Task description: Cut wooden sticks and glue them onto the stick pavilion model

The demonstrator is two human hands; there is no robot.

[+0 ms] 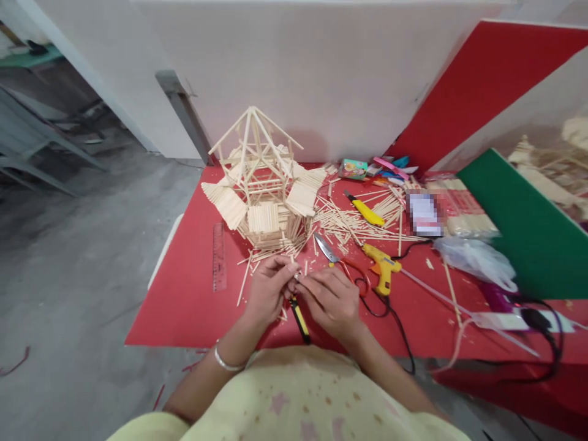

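My left hand [270, 289] and my right hand [334, 299] meet near the front of the red table, thumbs and fingertips pinched together. A tiny pale piece shows between the fingertips, too small to name. Just beneath them lies a yellow-and-black handled tool [300, 320], its far end hidden by the hands. Behind my hands stands a model house of thin wooden sticks [264, 217], with an open pointed roof frame and flared stick panels. Scissors with red handles [327, 248] lie beside my right hand. Farther right is a yellow hot glue gun [382, 267].
Loose sticks [340, 219] and a yellow utility knife [367, 211] lie behind the scissors. A clear ruler [219, 257] is at left. Packs of sticks [468, 208], a plastic bag [478, 260], a power strip [500, 321] and black cords occupy the right. A white wall panel [294, 67] stands behind.
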